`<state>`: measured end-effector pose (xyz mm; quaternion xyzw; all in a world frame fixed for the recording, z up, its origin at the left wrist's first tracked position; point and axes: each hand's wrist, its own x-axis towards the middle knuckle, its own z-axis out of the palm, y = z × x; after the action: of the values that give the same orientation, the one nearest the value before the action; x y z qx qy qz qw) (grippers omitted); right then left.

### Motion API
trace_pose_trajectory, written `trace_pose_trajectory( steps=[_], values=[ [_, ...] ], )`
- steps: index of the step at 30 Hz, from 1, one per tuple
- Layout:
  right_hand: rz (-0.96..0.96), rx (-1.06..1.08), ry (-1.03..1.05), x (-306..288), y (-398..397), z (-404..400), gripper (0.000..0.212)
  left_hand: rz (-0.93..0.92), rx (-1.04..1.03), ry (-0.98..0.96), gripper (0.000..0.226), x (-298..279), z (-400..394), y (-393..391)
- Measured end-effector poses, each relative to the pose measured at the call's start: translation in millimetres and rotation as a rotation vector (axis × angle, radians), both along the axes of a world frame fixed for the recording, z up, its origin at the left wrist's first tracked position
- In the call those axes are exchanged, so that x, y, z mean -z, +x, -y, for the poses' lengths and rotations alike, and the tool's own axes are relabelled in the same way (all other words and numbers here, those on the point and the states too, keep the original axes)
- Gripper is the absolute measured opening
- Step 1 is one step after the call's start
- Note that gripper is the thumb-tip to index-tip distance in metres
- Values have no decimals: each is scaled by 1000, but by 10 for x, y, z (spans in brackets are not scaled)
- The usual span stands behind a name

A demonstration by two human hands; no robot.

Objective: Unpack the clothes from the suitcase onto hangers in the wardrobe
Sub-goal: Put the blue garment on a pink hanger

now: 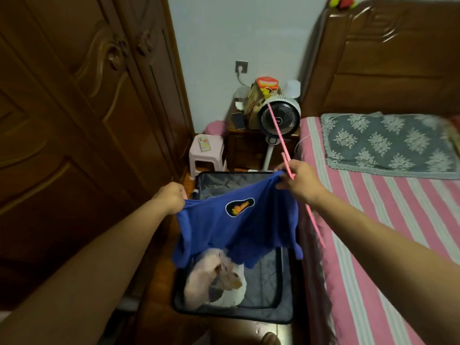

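A blue T-shirt is hanging spread between the two hands above the open suitcase, its soft knit sagging in a shallow curve along the top edge and falling in loose folds toward the sleeves; a black oval patch with an orange cartoon figure is sitting near the middle of the chest. The left hand is gripping one upper corner of the shirt with fingers curled tight into the cloth, the forearm reaching forward and slightly inward. The right hand is pinching the other upper corner and at the same time holding a thin pink plastic hanger, whose straight bar is slanting up past the fan while another part is trailing down beside the bed (the hook end is too blurred to make out). Below the shirt, pale pink and white clothes are lying crumpled in the suitcase's dark, mesh-lined near half on the wooden floor. The carved, glossy brown wardrobe is standing closed at the left. A pink plastic stool is sitting just beyond the suitcase, and the bed is wearing a pink-and-grey striped sheet.
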<state>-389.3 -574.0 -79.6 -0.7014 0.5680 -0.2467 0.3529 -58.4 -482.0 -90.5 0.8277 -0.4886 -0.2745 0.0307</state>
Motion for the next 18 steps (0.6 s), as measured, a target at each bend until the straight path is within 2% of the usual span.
trace_pose_trajectory(
  steps=[2, 4, 6, 8, 9, 11, 13, 14, 15, 18],
  values=[
    [-134, -39, -45, -102, 24, -9, 35, -61, 62, 109, 26, -48, 40, 78],
    [-212, -48, -89, -194, 56, -36, 28, -126, 212, 325, 30, -201, 33, 138],
    [-192, -61, -120, -305, 86, -92, 27, -180, 441, 567, 34, -356, -42, 82],
    [-54, -128, -123, -483, 144, -155, 39, -240, 645, 680, 52, -389, -126, -70],
    [55, -174, -90, -596, 186, -186, 42, -273, 704, 601, 67, -369, -151, -198],
    [273, -287, 10, -837, 273, -259, 35, -420, 632, 187, 88, -388, -124, -494],
    [406, -383, 92, -1088, 343, -334, 26, -722, 455, -247, 76, -549, 2, -761],
    [442, -415, 108, -1210, 361, -364, 23, -830, 414, -376, 65, -678, 66, -893],
    [457, -435, 110, -1307, 370, -382, 22, -849, 409, -460, 55, -795, 117, -1004],
    [536, -395, 113, -1515, 301, -410, 14, -618, 482, -642, 26, -1099, 145, -1240]
  ],
)
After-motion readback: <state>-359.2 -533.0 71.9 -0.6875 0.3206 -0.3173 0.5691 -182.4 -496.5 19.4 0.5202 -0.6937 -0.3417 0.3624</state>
